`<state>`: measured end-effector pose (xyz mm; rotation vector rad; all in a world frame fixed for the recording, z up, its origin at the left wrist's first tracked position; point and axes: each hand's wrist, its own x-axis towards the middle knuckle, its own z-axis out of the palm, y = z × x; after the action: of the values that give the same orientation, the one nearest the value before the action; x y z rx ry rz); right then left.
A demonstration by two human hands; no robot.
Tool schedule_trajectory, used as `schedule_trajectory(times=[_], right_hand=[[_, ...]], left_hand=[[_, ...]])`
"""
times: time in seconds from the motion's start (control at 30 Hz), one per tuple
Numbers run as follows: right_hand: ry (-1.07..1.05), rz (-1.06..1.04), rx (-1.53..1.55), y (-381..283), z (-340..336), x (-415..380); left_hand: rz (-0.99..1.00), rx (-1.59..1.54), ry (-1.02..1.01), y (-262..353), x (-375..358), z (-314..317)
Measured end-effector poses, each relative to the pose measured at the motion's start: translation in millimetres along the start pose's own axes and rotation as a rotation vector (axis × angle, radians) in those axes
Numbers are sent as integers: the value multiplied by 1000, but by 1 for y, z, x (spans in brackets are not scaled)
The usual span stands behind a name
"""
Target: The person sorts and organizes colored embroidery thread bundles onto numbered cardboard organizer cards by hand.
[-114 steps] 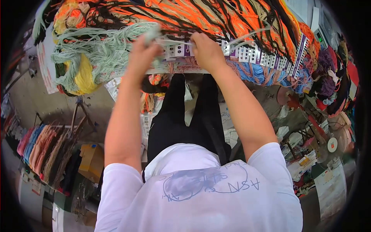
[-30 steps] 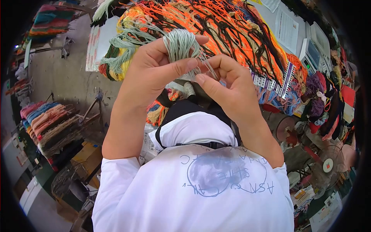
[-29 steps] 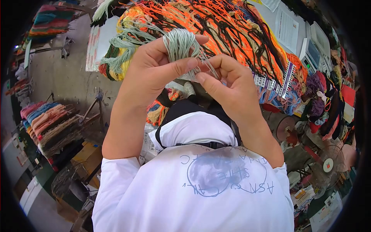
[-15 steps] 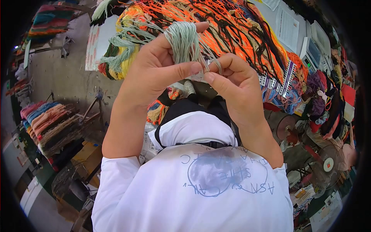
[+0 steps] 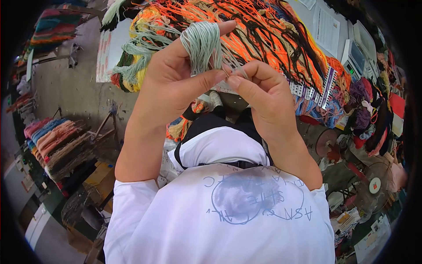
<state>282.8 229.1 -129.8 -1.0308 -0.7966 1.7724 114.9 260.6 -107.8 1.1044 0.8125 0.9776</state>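
Holding thread (image 5: 201,47) (pale green), left hand (image 5: 173,83); pinching strands (image 5: 230,59), right hand (image 5: 263,90)

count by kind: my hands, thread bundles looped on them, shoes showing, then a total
Hands: 2 (left hand, right hand)
Thread bundles: 1 (pale green bundle on the left hand)
Shoes: 1 (light shoe; no second one clearly visible)
Total: 4
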Motion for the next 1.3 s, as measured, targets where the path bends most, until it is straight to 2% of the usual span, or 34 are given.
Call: schedule_trajectory(times=[0.1, 0.17, 0.2, 0.23, 0.27, 0.3, 0.37, 0.4, 0.43, 0.47, 0.5, 0.53, 0.57, 0.67, 0.73, 0.77, 0.8, 0.83, 0.87, 0.9, 0.93, 0.97, 1.0, 1.03, 1.07, 1.1, 1.13, 1.2, 1.27, 1.3], right_hand=[[65, -80, 45, 4, 2, 3], [164, -250, 60, 8, 4, 10], [167, -251, 59, 7, -2, 12], [10, -96, 177, 4, -14, 13], [-148, 61, 295, 2, -27, 14], [-351, 101, 378, 8, -44, 16], [-511, 83, -19, -2, -98, 7], [-463, 83, -59, 0, -141, -2], [-305, 115, 22, 4, -185, -16], [19, 42, 13, 7, -216, -36], [169, 39, 141, 10, -262, -53], [195, 54, 320, 12, -309, -73], [218, 68, 497, 14, -353, -95], [571, 90, 634, 14, -483, -181], [1260, 100, 505, 2, -552, -242], [1320, 16, 516, 14, -650, -312], [1494, -5, 322, 0, -649, -313], [1661, -24, 118, -24, -629, -303], [1558, -121, -120, -30, -538, -247], [1536, -88, -253, -27, -464, -180], [1245, -66, -269, -6, -453, -160], [1172, -48, -144, 14, -388, -102], [836, -67, -344, 65, -407, -90], [850, 82, -376, 93, -357, -45], [713, 24, -590, 129, -323, -8], [624, 105, -560, 152, -291, 21], [597, 290, -570, 157, -250, 51], [503, 214, -576, 212, -225, 91], [479, 108, -705, 249, -206, 114], [500, 136, -762, 253, -198, 118]], left_hand=[[-13, 68, -24, 0, 3, -5], [-36, 85, -58, -5, 9, -11], [-3, -22, -147, -14, 15, -16], [30, -130, -235, -19, 19, -19], [-115, -218, -295, -18, 20, -22], [-264, -306, -355, -16, 20, -28], [-412, -69, -456, -34, 13, -81], [-491, 54, -473, -39, 9, -111], [-556, -11, -223, -31, 2, -126], [-595, -80, -66, -37, -6, -167], [-669, -244, 175, -35, -9, -201], [-647, -224, 385, -26, -11, -216], [-616, -240, 497, -24, -15, -246], [-554, -238, 746, -24, -36, -363], [-474, -195, 1052, -19, -49, -445], [-409, -186, 1233, -18, -49, -461], [-311, -29, 1225, -17, -40, -442], [-279, -51, 1095, -19, -22, -404], [-251, -72, 962, -31, -3, -355], [-265, -29, 840, -56, 13, -313], [-341, 35, 874, -86, 31, -262], [-494, 40, 682, -123, 35, -235], [-585, 87, 677, -156, 46, -176], [-649, 161, 493, -205, 46, -155], [-646, 266, 300, -244, 50, -123], [-731, 207, 290, -269, 55, -89], [-824, 240, 304, -287, 61, -59], [-750, 394, 239, -347, 60, -41], [-661, 515, 295, -380, 59, -33], [-527, 607, 300, -386, 61, -33]])
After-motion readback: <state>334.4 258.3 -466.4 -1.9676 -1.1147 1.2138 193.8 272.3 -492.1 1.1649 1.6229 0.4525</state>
